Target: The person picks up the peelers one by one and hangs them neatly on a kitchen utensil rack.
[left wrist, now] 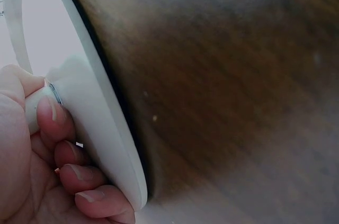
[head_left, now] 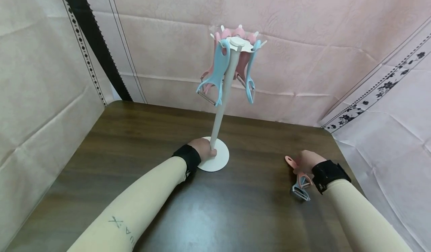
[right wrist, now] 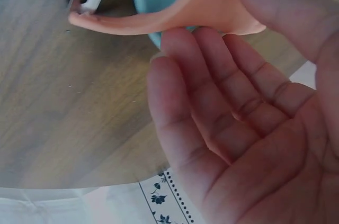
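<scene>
A white stand has a round base (head_left: 219, 160) on the table and a slanting pole (head_left: 225, 91). My left hand (head_left: 201, 149) grips the pole low down, thumb and index finger around it just above the base. Blue peelers (head_left: 220, 63) and pink peelers (head_left: 243, 63) hang from hooks at the stand's top. At the right, my right hand (head_left: 309, 161) pinches a loose pink peeler (right wrist: 217, 7) between thumb and fingertips. Beneath that one shows a loose blue peeler (head_left: 298, 192), partly hidden by it.
The dark wooden table (head_left: 151, 132) ends at a back edge just behind the stand. A pale pink cloth (head_left: 303, 31) hangs behind it, and more pale cloth (head_left: 397, 132) borders the right side.
</scene>
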`<state>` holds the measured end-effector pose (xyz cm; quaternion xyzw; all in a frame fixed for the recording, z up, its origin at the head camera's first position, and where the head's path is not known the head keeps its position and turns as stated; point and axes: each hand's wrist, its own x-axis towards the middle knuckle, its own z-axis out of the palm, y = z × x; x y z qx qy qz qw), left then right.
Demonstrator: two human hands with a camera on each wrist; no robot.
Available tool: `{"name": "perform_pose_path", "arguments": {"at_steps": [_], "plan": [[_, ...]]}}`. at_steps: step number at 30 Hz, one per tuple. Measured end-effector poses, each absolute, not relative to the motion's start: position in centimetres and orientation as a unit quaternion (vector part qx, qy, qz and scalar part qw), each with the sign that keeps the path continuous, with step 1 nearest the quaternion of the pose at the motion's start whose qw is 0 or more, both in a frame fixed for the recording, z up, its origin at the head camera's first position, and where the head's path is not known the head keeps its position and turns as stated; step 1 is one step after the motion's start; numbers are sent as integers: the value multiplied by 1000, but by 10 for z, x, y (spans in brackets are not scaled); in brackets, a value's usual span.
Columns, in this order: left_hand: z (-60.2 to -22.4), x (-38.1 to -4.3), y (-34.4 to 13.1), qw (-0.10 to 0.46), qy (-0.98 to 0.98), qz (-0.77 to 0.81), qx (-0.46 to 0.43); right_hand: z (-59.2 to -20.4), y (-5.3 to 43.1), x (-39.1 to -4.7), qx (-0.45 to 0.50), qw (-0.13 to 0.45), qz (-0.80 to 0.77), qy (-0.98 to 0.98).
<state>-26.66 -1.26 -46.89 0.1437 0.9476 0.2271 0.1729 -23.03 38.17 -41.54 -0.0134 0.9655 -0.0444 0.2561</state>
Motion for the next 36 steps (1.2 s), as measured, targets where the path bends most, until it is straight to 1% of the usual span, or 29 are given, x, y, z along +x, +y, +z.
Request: {"name": "perform_pose_path", "arguments": {"at_steps": [9,14,19,24,31,36], "plan": [[-478,-272,-13,163,950,224,144,-420,384,-223,-62,235,-45,969],[-481,-274,-12,164,950,223,145,-422,384,-221,-51,226,-49,972],[-480,-273,-12,171,948,230,140,-424,383,-221,-29,229,-45,972],[-478,-273,-12,161,949,228,144,-420,380,-221,-25,221,-35,974],[-481,-272,-12,156,952,218,147,-416,374,-220,-20,236,-36,971],[-474,-268,-13,160,951,219,146,-417,376,-220,-26,205,-22,978]]}}
